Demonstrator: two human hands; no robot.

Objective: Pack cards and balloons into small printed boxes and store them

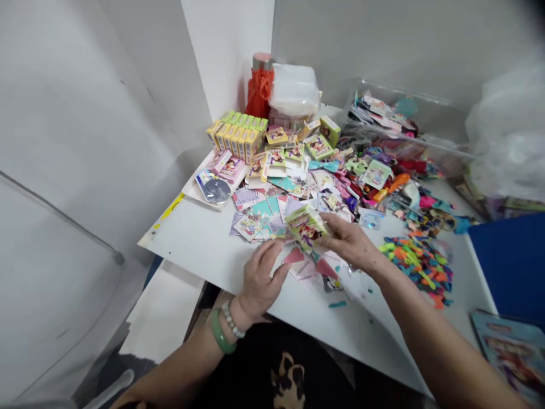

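Grips a small lime-green printed cardboard box point(304, 227) by its right end in the right hand point(351, 241), tilted above loose pastel paper cards point(255, 218) strewn over the white bench point(200, 241). Has the left hand point(264, 278) half-open, loosely curved just beside it. Note rows of yellow-and-green cardboard boxes point(238, 135) at back left, small multicoloured plastic pieces point(419, 261) heaped at right.
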